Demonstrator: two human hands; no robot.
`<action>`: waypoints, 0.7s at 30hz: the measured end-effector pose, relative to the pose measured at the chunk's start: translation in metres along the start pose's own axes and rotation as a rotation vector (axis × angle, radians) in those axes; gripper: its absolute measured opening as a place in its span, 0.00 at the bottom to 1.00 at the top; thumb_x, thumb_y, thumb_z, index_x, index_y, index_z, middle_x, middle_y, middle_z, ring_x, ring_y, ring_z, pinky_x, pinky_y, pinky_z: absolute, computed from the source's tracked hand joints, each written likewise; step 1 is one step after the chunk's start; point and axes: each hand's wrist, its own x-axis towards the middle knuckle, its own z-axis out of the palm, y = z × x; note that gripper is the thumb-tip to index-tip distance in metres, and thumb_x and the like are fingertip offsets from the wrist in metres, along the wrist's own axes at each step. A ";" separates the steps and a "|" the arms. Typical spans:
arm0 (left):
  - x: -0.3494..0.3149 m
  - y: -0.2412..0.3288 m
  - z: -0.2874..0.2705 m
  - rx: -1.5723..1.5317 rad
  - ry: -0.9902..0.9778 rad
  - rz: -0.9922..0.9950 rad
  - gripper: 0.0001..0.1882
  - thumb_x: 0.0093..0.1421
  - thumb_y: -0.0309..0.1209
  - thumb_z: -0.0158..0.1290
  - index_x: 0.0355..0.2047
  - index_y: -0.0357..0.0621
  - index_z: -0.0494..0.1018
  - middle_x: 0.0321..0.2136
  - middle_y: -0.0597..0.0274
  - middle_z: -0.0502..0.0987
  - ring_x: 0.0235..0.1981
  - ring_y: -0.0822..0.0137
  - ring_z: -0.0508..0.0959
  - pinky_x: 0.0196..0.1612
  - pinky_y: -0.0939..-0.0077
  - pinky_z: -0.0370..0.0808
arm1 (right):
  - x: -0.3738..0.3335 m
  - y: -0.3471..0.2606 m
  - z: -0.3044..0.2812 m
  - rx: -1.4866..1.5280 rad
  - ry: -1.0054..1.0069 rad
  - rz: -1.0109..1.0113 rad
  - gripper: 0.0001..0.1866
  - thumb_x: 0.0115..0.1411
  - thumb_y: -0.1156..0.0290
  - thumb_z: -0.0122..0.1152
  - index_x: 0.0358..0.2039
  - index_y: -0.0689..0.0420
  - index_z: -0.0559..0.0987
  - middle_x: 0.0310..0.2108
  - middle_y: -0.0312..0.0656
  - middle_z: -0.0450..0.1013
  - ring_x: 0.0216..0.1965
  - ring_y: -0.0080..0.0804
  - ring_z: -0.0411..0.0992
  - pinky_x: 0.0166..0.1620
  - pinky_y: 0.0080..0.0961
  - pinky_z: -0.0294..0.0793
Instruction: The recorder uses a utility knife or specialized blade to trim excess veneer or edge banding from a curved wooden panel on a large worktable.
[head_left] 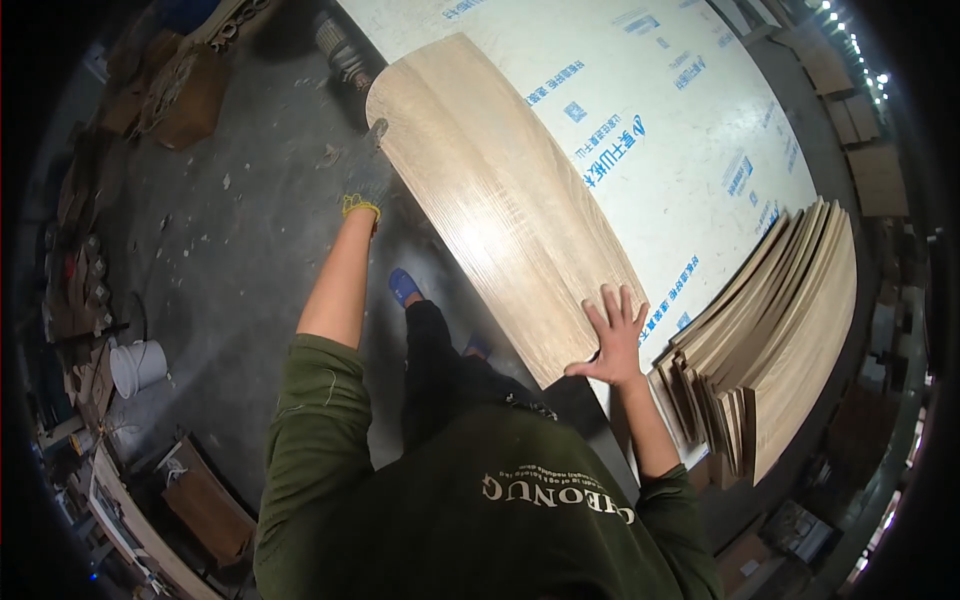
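Observation:
A long wood-grain board with a curved right edge and a rounded far corner lies slanting in front of me, on top of a white printed sheet. At its left edge, toward the far end, is my left hand in a dark glove with a yellow cuff. A gloved fingertip hooks over that edge, while the other fingers are dark and partly hidden. Bare and spread wide, my right hand presses flat on the near right corner of the board.
Several curved wood-grain boards stand stacked on edge to the right. A motor-like machine part sits by the board's far left corner. On the grey floor at left are a white bucket and a cardboard box.

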 end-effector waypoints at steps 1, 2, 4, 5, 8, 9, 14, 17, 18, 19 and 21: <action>0.000 0.003 0.001 -0.063 -0.021 -0.006 0.23 0.63 0.38 0.43 0.59 0.56 0.69 0.56 0.52 0.71 0.57 0.44 0.69 0.63 0.60 0.61 | -0.001 0.005 0.000 -0.015 -0.016 -0.049 0.60 0.30 0.17 0.52 0.61 0.43 0.69 0.68 0.48 0.50 0.70 0.59 0.39 0.60 0.75 0.28; 0.002 0.006 0.002 -0.067 -0.021 -0.007 0.23 0.63 0.38 0.43 0.59 0.56 0.69 0.56 0.52 0.71 0.57 0.44 0.69 0.63 0.60 0.61 | 0.000 0.009 0.000 -0.018 -0.017 -0.048 0.60 0.30 0.17 0.52 0.61 0.43 0.69 0.68 0.48 0.50 0.70 0.59 0.39 0.60 0.75 0.28; 0.002 0.013 0.004 -0.020 -0.012 -0.020 0.25 0.59 0.30 0.44 0.58 0.54 0.69 0.44 0.46 0.77 0.45 0.50 0.77 0.49 0.60 0.72 | 0.006 0.014 0.000 -0.069 -0.043 -0.115 0.60 0.30 0.17 0.52 0.61 0.42 0.68 0.69 0.48 0.50 0.70 0.59 0.39 0.60 0.75 0.29; 0.002 0.017 0.005 -0.005 -0.009 -0.014 0.24 0.59 0.32 0.45 0.58 0.54 0.69 0.43 0.47 0.77 0.43 0.51 0.77 0.47 0.60 0.72 | 0.010 0.012 0.001 -0.087 -0.038 -0.117 0.60 0.30 0.17 0.51 0.62 0.41 0.68 0.69 0.47 0.50 0.70 0.60 0.40 0.60 0.76 0.29; -0.019 0.028 0.013 0.056 -0.051 0.043 0.23 0.61 0.35 0.47 0.58 0.51 0.69 0.37 0.50 0.77 0.37 0.54 0.77 0.42 0.60 0.73 | 0.034 -0.001 0.008 -0.074 0.007 -0.079 0.59 0.31 0.17 0.52 0.62 0.40 0.68 0.69 0.46 0.49 0.70 0.59 0.40 0.60 0.76 0.30; -0.034 0.034 0.020 0.087 -0.079 0.071 0.23 0.62 0.36 0.48 0.57 0.50 0.69 0.35 0.52 0.78 0.35 0.55 0.77 0.40 0.59 0.73 | 0.042 -0.006 0.009 -0.077 0.037 -0.068 0.59 0.32 0.17 0.52 0.62 0.40 0.68 0.69 0.45 0.49 0.70 0.58 0.40 0.60 0.76 0.30; -0.150 0.060 0.044 0.177 -0.257 0.220 0.24 0.62 0.39 0.51 0.58 0.47 0.68 0.28 0.56 0.76 0.28 0.59 0.77 0.31 0.60 0.73 | 0.065 -0.020 0.008 -0.064 0.104 -0.006 0.59 0.32 0.17 0.51 0.62 0.39 0.67 0.69 0.44 0.49 0.70 0.58 0.40 0.60 0.76 0.31; -0.232 0.091 0.041 0.067 -0.370 0.320 0.27 0.59 0.37 0.52 0.59 0.45 0.66 0.25 0.57 0.74 0.26 0.59 0.75 0.28 0.62 0.72 | 0.064 -0.015 0.006 -0.070 0.112 0.017 0.59 0.32 0.17 0.51 0.62 0.40 0.67 0.69 0.44 0.49 0.70 0.58 0.41 0.59 0.77 0.32; -0.252 0.103 0.034 -0.015 -0.388 0.351 0.28 0.58 0.36 0.53 0.60 0.45 0.66 0.24 0.57 0.73 0.25 0.59 0.75 0.27 0.63 0.71 | 0.064 -0.015 0.007 -0.073 0.115 0.009 0.59 0.32 0.18 0.52 0.62 0.40 0.67 0.69 0.44 0.49 0.70 0.58 0.40 0.60 0.76 0.32; -0.263 0.114 0.029 -0.106 -0.391 0.383 0.29 0.57 0.36 0.53 0.60 0.44 0.65 0.23 0.57 0.72 0.24 0.59 0.74 0.26 0.64 0.71 | 0.062 -0.015 0.007 -0.081 0.114 0.005 0.59 0.32 0.18 0.53 0.62 0.40 0.66 0.69 0.44 0.49 0.70 0.57 0.40 0.60 0.76 0.33; -0.271 0.124 0.022 -0.213 -0.392 0.436 0.32 0.55 0.35 0.54 0.61 0.43 0.64 0.21 0.58 0.70 0.23 0.60 0.73 0.24 0.65 0.70 | 0.060 -0.015 0.007 -0.048 0.113 0.005 0.59 0.32 0.19 0.54 0.62 0.41 0.66 0.69 0.44 0.49 0.70 0.57 0.40 0.60 0.75 0.33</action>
